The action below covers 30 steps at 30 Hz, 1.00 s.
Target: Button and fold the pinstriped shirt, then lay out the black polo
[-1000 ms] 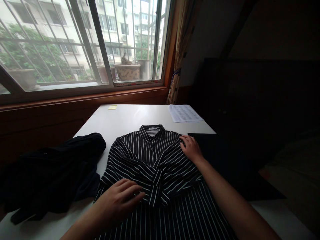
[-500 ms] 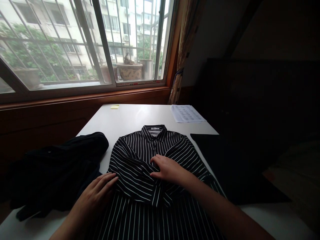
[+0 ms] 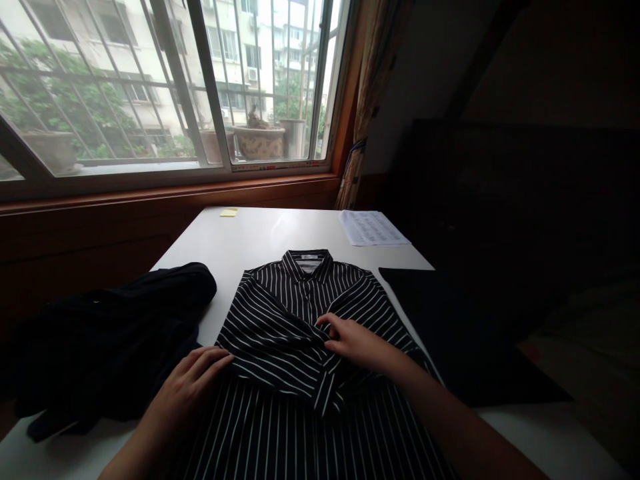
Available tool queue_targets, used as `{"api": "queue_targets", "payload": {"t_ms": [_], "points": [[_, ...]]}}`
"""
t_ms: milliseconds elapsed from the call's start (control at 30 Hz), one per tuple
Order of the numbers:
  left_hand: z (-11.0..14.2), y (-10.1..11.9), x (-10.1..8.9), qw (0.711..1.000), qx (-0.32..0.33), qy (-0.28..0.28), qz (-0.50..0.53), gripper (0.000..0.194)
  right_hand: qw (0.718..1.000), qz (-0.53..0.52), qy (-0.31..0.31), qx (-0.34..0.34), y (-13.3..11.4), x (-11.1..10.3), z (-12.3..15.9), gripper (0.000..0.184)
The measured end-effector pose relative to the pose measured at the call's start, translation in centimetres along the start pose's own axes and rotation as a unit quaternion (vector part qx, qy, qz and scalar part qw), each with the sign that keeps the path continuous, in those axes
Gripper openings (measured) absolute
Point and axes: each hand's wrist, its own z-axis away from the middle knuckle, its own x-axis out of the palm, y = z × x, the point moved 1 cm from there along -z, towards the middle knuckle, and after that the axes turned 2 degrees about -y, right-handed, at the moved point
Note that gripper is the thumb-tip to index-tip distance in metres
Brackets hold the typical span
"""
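- There are two bare hands, one left hand point(image 3: 187, 380) and one right hand point(image 3: 353, 343).
- The left arm point(image 3: 137, 437) comes up from the bottom, leaning right. The right arm point(image 3: 445, 410) reaches in from the bottom right, across the shirt.
- The left hand is palm down, fingers close together, tips touching the shirt's left edge. Its thumb is hidden, so I cannot tell if it grips.
- The right hand pinches a bit of sleeve near the shirt's middle, using its thumb and pointer finger.
- One black cloth shirt with thin white stripes point(image 3: 303, 300) lies flat, under both hands. It has one pointed striped collar point(image 3: 294, 267) and two long striped sleeves point(image 3: 273, 337), both folded over the front.
- One smooth white table point(image 3: 260, 230) is underneath.
- Left of the shirt is one lumpy dark cloth pile point(image 3: 125, 333).
- Right of it is one flat dark sheet point(image 3: 460, 340).
- Farther back are one small yellow paper point(image 3: 229, 213) and some white printed papers point(image 3: 374, 228), too overlapped to count.
- Behind is one big barred glass window point(image 3: 215, 87).
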Motion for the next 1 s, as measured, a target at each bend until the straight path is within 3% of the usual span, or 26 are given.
{"api": "queue_targets", "payload": {"t_ms": [133,233,300,433,633,833,933,1000], "points": [[0.0,0.0,0.0,1.000,-0.014,0.014,0.001,0.046,0.997,0.083,0.006,0.007,-0.8,-0.2,0.1,0.045],[-0.1,0.1,0.0,1.000,-0.013,0.023,0.005,0.045,0.983,0.167,0.073,-0.006,-2.1,-0.3,-0.8,0.034],[-0.2,0.1,0.0,0.999,-0.009,0.032,0.008,0.044,0.972,0.205,0.112,-0.031,-3.1,0.1,-2.1,0.031],[-0.3,0.3,-0.1,0.999,-0.007,0.032,0.006,0.041,0.959,0.246,0.127,-0.057,-4.4,2.0,-5.7,0.046],[0.0,0.5,-0.1,1.000,-0.017,0.015,0.001,0.041,0.953,0.266,0.139,-0.052,-3.6,3.5,-9.8,0.043],[-0.1,0.4,0.1,1.000,-0.021,0.013,0.004,0.041,0.946,0.273,0.177,-0.015,-2.0,1.9,-9.8,0.040],[-0.2,0.6,0.0,1.000,-0.018,0.017,-0.006,0.043,0.940,0.275,0.199,-0.020,-3.0,1.6,-9.3,0.039],[-0.3,0.9,-0.2,1.000,-0.005,0.018,-0.015,0.044,0.939,0.262,0.216,-0.062,-4.4,1.8,-9.1,0.039]]}}
